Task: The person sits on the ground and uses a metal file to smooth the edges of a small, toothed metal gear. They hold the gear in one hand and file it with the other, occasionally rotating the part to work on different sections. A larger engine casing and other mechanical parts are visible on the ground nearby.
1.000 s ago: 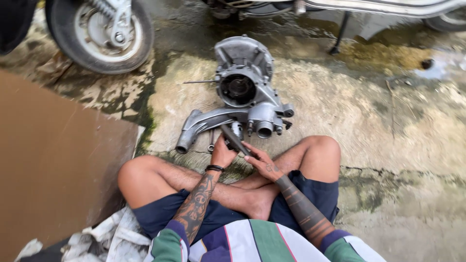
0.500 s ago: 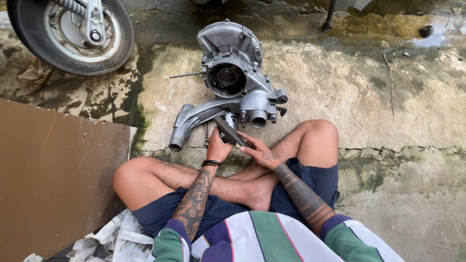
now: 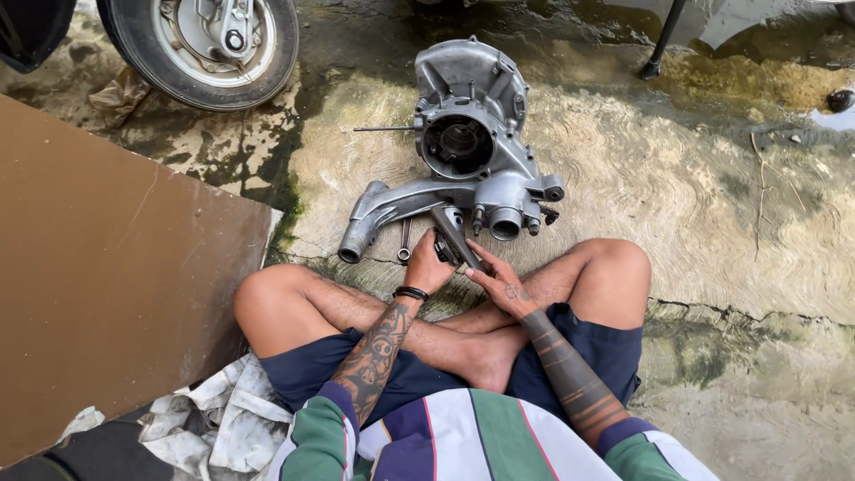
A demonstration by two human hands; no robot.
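Grey cast metal makes up the engine casing (image 3: 472,147), which lies on the wet concrete floor (image 3: 677,187) at about 12 o'clock from the person who sits cross-legged. A long arm of the casing goes out toward 8 o'clock and ends in a round tube mouth. A thin rod sticks out from the casing toward 9 o'clock.

Both hands meet just in front of the knees, right below the casing. The left hand (image 3: 427,267) has a black band at the wrist, and its fingers are closed around the lower end of a dark flat tool (image 3: 454,239). The upper end of this tool points to 11 o'clock and reaches the underside of the casing; I cannot tell whether it touches there. The right hand (image 3: 500,285) lies along the tool at its 5 o'clock side, with the fingers stretched and pressing on the handle, not fully curled around it.

A small wrench (image 3: 404,242) lies on the floor just beside the left hand, at its 10 o'clock.

Farther away, at 10 o'clock, a scooter wheel (image 3: 209,44) with a black tyre stands on the floor. A brown board (image 3: 107,276) covers the area at 9 o'clock. Dirty white rags (image 3: 227,423) lie near the left thigh, at 7 o'clock. A thin black stand leg (image 3: 663,40) rises at 1 o'clock.
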